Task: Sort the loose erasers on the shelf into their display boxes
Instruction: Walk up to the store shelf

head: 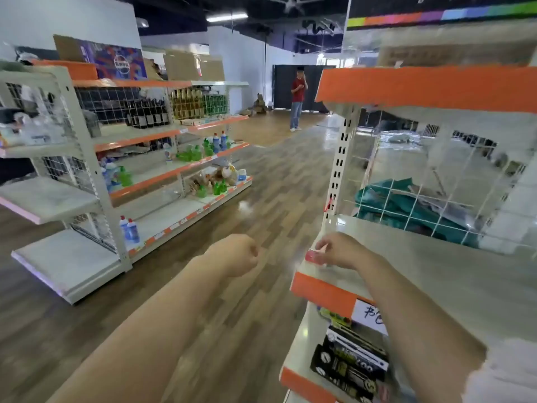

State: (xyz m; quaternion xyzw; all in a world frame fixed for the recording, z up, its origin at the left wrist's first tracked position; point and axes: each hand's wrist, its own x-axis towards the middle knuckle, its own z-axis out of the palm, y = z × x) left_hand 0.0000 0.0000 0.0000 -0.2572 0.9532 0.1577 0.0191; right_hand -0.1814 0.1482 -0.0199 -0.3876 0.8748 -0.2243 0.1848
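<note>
Both forearms fill my near view. Fingers [321, 246] of my right hand [341, 251] pinch a small pink eraser [313, 255] at the front left corner of the shelf [436, 274], just above its orange edge strip [322, 292]. My left hand [236, 254] is clenched, holding nothing, over the open wooden aisle floor [276, 181].

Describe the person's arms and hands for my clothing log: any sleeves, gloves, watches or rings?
Both forearms are bare as far as the frame shows: no sleeve reaches into view. The left hand and the right hand wear no gloves. No watch, bracelet or ring shows on either wrist or on the visible fingers, though motion blur softens fine detail.
</note>
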